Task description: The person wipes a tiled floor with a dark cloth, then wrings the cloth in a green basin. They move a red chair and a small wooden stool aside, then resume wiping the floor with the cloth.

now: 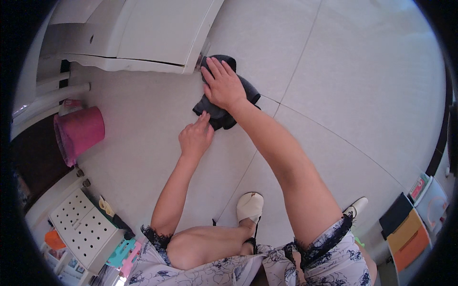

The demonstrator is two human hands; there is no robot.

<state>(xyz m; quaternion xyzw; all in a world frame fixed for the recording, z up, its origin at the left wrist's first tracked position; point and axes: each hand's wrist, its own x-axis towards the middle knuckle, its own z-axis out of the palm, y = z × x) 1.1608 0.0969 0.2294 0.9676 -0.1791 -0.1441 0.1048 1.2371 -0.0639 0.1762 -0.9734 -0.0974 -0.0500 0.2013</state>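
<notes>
A dark grey cloth with black edging point(247, 87) lies bunched on the pale tiled floor point(332, 89), against the corner of a white cabinet point(161, 32). My right hand point(225, 84) presses flat on the cloth, palm down with the fingers a little apart, its fingertips near the cabinet's side. Lower and to the left, my left hand point(196, 137) touches the cloth's near edge with its fingertips; its fingers are partly bent, and whether they pinch the cloth cannot be told.
At the left stands a pink bin point(80, 134). A white box with round holes point(84, 228) is at the lower left, beside turquoise and pink plastic items point(123, 252). Orange and dark folders or boxes point(408, 243) stand at the lower right. My slippered foot point(249, 207) is on the tiles below.
</notes>
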